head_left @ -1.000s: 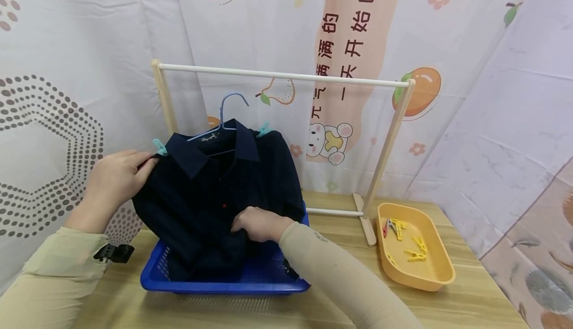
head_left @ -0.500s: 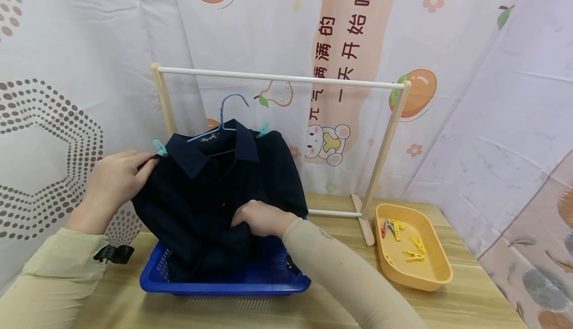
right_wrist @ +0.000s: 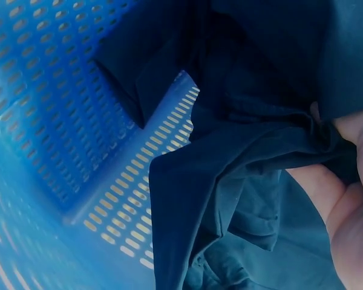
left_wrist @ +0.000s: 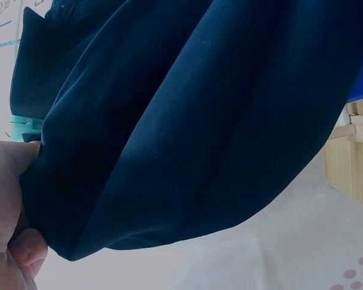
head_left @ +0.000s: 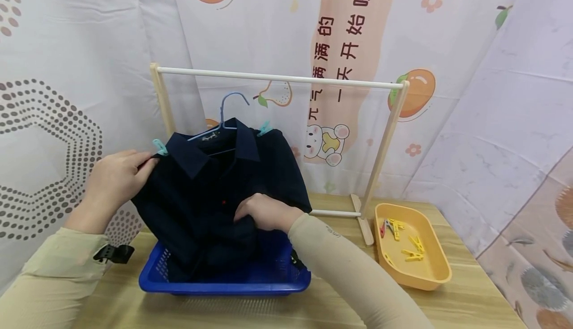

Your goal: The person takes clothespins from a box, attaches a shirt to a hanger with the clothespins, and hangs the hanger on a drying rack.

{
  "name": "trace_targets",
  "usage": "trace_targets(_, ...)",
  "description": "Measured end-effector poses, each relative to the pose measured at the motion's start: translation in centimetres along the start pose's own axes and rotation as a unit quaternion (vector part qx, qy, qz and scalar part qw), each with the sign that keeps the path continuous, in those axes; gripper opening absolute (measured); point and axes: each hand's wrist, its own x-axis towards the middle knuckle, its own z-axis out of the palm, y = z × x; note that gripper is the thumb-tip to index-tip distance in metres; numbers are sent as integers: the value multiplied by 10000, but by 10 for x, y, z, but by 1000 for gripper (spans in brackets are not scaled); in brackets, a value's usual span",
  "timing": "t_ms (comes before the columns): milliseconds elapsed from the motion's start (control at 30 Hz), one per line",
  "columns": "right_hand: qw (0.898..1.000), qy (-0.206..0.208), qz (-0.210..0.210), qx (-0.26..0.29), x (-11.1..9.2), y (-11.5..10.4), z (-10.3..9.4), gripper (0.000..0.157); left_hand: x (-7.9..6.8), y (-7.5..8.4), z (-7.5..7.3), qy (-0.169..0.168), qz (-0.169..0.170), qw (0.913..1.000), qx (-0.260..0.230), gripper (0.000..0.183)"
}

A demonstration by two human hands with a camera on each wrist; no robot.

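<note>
A dark navy collared shirt [head_left: 188, 209] is on a blue hanger [head_left: 222, 113], its lower part bunched in a blue basket [head_left: 224, 288]. A teal clothespin [head_left: 159, 147] sits on one shoulder and another teal clothespin [head_left: 264, 128] on the other. My left hand [head_left: 117, 182] pinches the shirt's left-side shoulder just below the clothespin; the left wrist view shows thumb and fingers on the cloth. With my right hand [head_left: 270, 212] I grip the shirt front over the basket. In the right wrist view folds of fabric pass between thumb and fingers, partly hiding the fingertips.
Behind the shirt stands a wooden rack with a white rail [head_left: 282, 77]. To the right, a yellow tray [head_left: 440, 269] holds several yellow clothespins [head_left: 413, 255] and a red one [head_left: 382, 228]. Printed curtains hang behind the wooden table [head_left: 340, 269].
My right hand has risen slightly and shifted right, lifting the shirt front a little within its grip. The left hand has stayed at the shoulder.
</note>
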Motion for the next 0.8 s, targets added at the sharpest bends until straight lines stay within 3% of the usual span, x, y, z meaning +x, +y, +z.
trace_targets(333, 10000, 54, 55, 62, -12, -1, -16, 28, 2, 2, 4, 306, 229, 9993, -50, 13)
trace_targets(800, 9993, 361, -49, 116, -35, 6, -37, 25, 8, 13, 6, 413, 459, 9980, -132, 17)
